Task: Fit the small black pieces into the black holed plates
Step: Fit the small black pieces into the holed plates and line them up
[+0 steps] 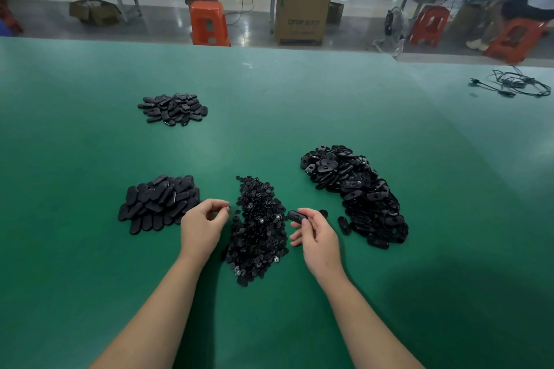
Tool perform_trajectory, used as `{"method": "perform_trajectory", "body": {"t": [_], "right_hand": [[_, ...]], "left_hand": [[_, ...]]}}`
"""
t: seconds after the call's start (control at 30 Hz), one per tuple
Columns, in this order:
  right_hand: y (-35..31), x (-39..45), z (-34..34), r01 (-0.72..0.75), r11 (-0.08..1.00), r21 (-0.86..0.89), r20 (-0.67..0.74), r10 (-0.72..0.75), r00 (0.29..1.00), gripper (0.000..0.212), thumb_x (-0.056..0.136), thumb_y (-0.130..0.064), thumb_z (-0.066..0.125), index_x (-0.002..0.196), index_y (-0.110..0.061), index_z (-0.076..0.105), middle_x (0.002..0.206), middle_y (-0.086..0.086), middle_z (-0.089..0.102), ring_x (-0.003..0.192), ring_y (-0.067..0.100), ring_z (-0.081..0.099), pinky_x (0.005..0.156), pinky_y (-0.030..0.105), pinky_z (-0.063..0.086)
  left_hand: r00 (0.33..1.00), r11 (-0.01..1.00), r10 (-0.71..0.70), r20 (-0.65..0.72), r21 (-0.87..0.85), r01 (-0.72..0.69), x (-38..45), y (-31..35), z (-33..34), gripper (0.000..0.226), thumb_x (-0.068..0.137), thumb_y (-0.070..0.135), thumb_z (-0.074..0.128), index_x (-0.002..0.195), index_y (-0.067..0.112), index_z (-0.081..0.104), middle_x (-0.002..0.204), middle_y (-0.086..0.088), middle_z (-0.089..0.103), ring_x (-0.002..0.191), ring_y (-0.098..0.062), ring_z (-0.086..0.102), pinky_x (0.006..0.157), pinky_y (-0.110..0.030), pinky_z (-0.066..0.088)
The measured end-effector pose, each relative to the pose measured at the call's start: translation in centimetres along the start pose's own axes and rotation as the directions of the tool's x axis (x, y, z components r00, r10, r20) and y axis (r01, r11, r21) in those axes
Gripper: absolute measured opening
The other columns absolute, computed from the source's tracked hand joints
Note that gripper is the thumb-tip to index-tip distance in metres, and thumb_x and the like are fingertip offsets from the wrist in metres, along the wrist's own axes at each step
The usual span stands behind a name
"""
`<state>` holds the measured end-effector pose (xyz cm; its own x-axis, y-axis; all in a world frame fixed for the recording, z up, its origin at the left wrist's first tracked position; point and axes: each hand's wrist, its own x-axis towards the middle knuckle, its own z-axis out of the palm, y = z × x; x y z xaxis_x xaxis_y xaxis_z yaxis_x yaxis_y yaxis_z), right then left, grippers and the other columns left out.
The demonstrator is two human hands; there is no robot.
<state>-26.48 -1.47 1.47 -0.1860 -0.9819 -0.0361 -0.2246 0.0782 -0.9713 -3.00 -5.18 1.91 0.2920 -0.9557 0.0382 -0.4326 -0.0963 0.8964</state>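
Observation:
A heap of small black pieces (257, 228) lies on the green table between my hands. To its right spreads a large heap of black holed plates (356, 192). My right hand (314, 234) pinches one black holed plate (296, 216) at the right edge of the small-piece heap. My left hand (204, 225) has curled fingers at the heap's left edge and seems to pinch a small black piece (229, 207), mostly hidden by the fingertips.
A pile of smooth black oval plates (159, 204) lies left of my left hand, and another pile (172, 109) sits farther back left. Black cables (515, 84) lie at the far right of the table (299, 99). Stools and boxes stand beyond the far edge.

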Motion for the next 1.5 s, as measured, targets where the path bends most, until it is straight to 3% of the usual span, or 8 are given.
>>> {"method": "perform_trajectory", "body": {"t": [0.2,0.37,0.43,0.73,0.93,1.27,1.4,1.5], "right_hand": [[-0.1,-0.2,-0.2,0.007,1.000,-0.021,0.003,-0.007,1.000,0.029,0.107,-0.013,0.046,0.106,-0.038,0.061,0.084,-0.007,0.073,0.074,0.010,0.070,0.073,0.028,0.060],[0.0,-0.2,-0.1,-0.004,1.000,-0.022,-0.004,0.004,1.000,0.028,0.106,-0.013,0.047,0.107,-0.036,0.062,0.083,-0.005,0.073,0.070,0.012,0.069,0.072,0.030,0.060],[0.0,-0.1,-0.1,-0.007,1.000,-0.016,-0.007,0.007,1.000,0.027,0.106,-0.013,0.047,0.109,-0.035,0.062,0.084,-0.004,0.073,0.068,0.013,0.068,0.071,0.030,0.061],[-0.1,-0.1,-0.1,-0.001,1.000,-0.015,0.005,0.001,1.000,0.027,0.105,-0.010,0.048,0.109,-0.033,0.063,0.082,-0.002,0.073,0.078,0.008,0.070,0.066,0.022,0.058],[-0.1,-0.1,-0.1,-0.002,1.000,-0.004,0.001,0.002,1.000,0.025,0.105,-0.009,0.047,0.113,-0.024,0.065,0.082,-0.001,0.073,0.077,0.006,0.070,0.064,0.020,0.056],[0.0,-0.1,-0.1,-0.012,1.000,0.009,-0.004,0.012,1.000,0.026,0.105,-0.010,0.048,0.110,-0.029,0.064,0.083,-0.001,0.073,0.074,0.006,0.069,0.065,0.023,0.057],[0.0,0.0,0.0,-0.013,1.000,0.006,-0.007,0.013,1.000,0.025,0.105,-0.009,0.048,0.113,-0.025,0.065,0.084,-0.001,0.073,0.072,0.008,0.069,0.065,0.023,0.058],[0.0,0.0,-0.1,-0.015,1.000,0.005,-0.008,0.015,1.000,0.025,0.105,-0.009,0.048,0.114,-0.025,0.065,0.086,-0.001,0.073,0.072,0.009,0.069,0.065,0.023,0.058]], "left_hand": [[0.999,0.991,0.035,-0.034,0.130,-0.030,0.0,0.7,0.4,0.011,0.091,0.014,0.068,0.088,0.024,0.072,0.074,0.006,0.067,0.059,-0.007,0.053,0.056,-0.022,0.041],[0.986,0.935,0.119,-0.120,0.347,-0.071,0.5,1.4,0.6,0.023,0.096,0.009,0.059,0.115,0.007,0.070,0.107,-0.005,0.064,0.083,-0.014,0.056,0.076,-0.027,0.043],[0.992,0.874,0.100,-0.072,0.483,-0.053,1.0,1.7,0.6,0.029,0.099,0.012,0.054,0.125,0.005,0.064,0.115,-0.010,0.059,0.077,-0.021,0.056,0.070,-0.032,0.046],[0.996,0.631,-0.038,0.083,0.775,-0.040,2.4,3.2,0.5,0.024,0.095,0.008,0.045,0.081,0.010,0.064,0.087,-0.008,0.061,0.072,-0.029,0.057,0.056,-0.032,0.041],[0.997,0.734,0.036,0.062,0.676,-0.068,1.6,2.6,0.3,0.022,0.097,0.013,0.054,0.096,0.012,0.076,0.097,-0.008,0.059,0.079,-0.031,0.060,0.067,-0.036,0.050],[0.987,0.712,0.075,0.138,0.685,-0.151,1.2,2.8,0.6,0.019,0.100,0.024,0.052,0.094,0.009,0.062,0.088,-0.005,0.062,0.076,-0.026,0.059,0.068,-0.038,0.051],[0.998,0.931,0.061,0.024,0.359,-0.065,0.5,3.3,0.8,0.014,0.097,0.021,0.058,0.086,0.013,0.060,0.061,-0.001,0.067,0.055,-0.014,0.061,0.056,-0.032,0.047],[0.993,0.996,-0.062,0.100,-0.054,0.068,0.0,4.4,1.2,0.013,0.096,0.014,0.062,0.085,0.007,0.063,0.061,-0.005,0.070,0.049,-0.017,0.064,0.055,-0.034,0.053]]}}
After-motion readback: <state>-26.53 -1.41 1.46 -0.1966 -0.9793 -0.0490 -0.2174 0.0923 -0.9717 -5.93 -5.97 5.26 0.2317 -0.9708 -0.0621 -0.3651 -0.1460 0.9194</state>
